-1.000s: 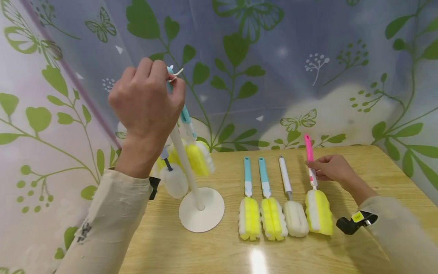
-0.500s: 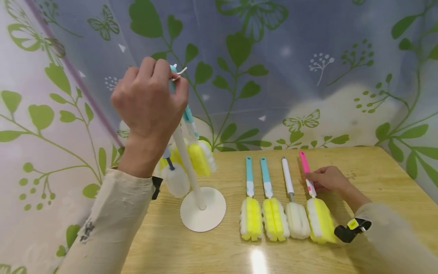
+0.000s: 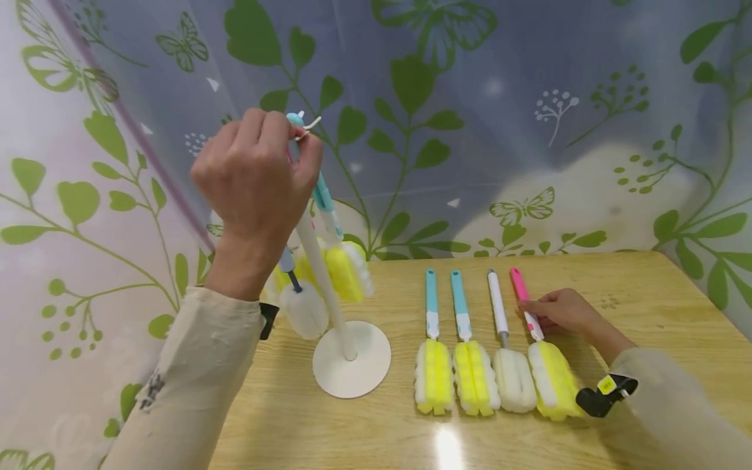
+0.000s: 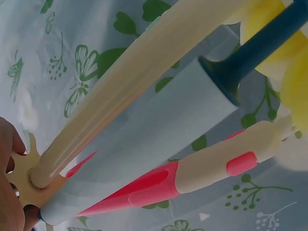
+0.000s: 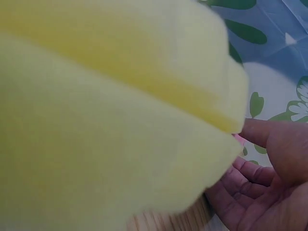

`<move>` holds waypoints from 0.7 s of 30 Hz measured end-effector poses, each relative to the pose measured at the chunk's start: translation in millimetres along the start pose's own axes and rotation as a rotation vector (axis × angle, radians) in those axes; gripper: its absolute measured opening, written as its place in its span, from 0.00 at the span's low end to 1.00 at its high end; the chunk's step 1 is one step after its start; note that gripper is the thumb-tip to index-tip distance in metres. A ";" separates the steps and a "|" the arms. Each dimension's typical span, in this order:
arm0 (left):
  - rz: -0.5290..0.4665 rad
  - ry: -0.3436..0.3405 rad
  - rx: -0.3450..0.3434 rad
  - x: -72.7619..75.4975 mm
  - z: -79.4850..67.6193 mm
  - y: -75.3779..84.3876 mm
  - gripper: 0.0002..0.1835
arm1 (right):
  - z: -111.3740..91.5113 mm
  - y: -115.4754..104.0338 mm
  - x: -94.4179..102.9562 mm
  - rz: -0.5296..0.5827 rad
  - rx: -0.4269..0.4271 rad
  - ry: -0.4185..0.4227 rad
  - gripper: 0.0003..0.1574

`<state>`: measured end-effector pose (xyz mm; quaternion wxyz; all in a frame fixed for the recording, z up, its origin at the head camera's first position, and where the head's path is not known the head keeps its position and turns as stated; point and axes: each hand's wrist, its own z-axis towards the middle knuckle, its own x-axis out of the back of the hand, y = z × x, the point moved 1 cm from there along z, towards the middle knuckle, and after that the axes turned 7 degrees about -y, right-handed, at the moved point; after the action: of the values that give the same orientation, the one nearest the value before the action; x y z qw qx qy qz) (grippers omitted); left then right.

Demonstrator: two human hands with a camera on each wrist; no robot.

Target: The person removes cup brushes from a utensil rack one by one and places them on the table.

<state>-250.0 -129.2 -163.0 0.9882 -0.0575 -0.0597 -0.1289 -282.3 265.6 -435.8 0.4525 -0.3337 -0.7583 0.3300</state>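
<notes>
My left hand (image 3: 255,173) grips the top of a white stand (image 3: 320,274), its fingers curled about the hooked hub (image 4: 30,173). Several sponge brushes hang there, among them a white-sponge brush (image 3: 303,310), a teal-handled brush (image 3: 326,202) and a pink-handled brush (image 4: 154,185). At the right, my right hand (image 3: 566,310) pinches the handle of another pink-handled sponge brush (image 3: 525,300), which slants at the end of a row. Its yellow and white sponge (image 5: 110,134) hides most of the right wrist view; the thumb and fingers show behind it.
Left of the held brush lie a white-handled brush (image 3: 498,307) and two teal-handled brushes (image 3: 431,297) (image 3: 460,300), sponges toward me. The stand's round base (image 3: 352,382) is on the wooden table (image 3: 282,418). A leaf-patterned curtain (image 3: 423,150) closes off the back.
My right hand has brought the pink-handled brush nearer to me and slightly left, down beside the row, with its handle tilting left. My left hand stays at the stand's top.
</notes>
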 end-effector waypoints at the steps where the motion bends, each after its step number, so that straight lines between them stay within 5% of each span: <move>1: -0.005 0.004 -0.004 -0.6 0.0 0.0 0.11 | -1.1 0.3 0.6 0.007 0.002 -0.010 0.33; 11: -0.088 0.051 -0.023 -10.0 -2.8 -7.1 0.09 | -3.6 0.3 7.8 -0.023 0.015 -0.001 0.48; 21: -0.232 0.068 -0.052 -15.4 -0.9 -9.4 0.10 | -18.7 -4.3 16.9 0.008 0.064 0.082 0.44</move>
<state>-267.1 -134.5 -165.0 0.9663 -0.0712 -0.0290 -0.2458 -272.4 280.6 -417.5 0.4923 -0.3351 -0.7269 0.3420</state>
